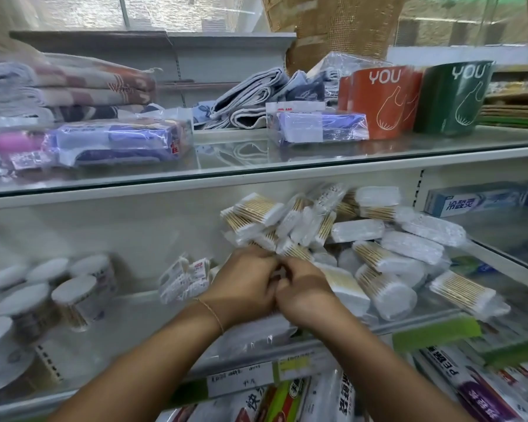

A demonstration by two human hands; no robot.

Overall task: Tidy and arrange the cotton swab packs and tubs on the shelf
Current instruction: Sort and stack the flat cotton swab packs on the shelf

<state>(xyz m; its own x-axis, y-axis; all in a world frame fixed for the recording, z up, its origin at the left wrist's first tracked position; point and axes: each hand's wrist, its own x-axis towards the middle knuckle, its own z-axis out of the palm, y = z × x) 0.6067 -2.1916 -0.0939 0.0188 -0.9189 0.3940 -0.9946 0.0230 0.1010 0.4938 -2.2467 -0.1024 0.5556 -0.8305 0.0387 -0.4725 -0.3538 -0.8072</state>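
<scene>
The left hand and right hand sit side by side in the middle of the shelf, fingers curled tight round the bottom of a bunch of swab packs that fans out above them. More loose packs lie in a messy pile just to the right. The round tubs stand well off to the left.

Retail shop, household and toiletry aisle. Tiered white shelf with glass top, handwritten paper labels and green strips along the front edge. Stock in multiples, all factory-wrapped: heap of cotton swab packs, cluster of lidded tubs, boxed toothpaste with Chinese print, folded towels in clear sleeves, bag rolls marked YOU. More stacked goods on far right.
</scene>
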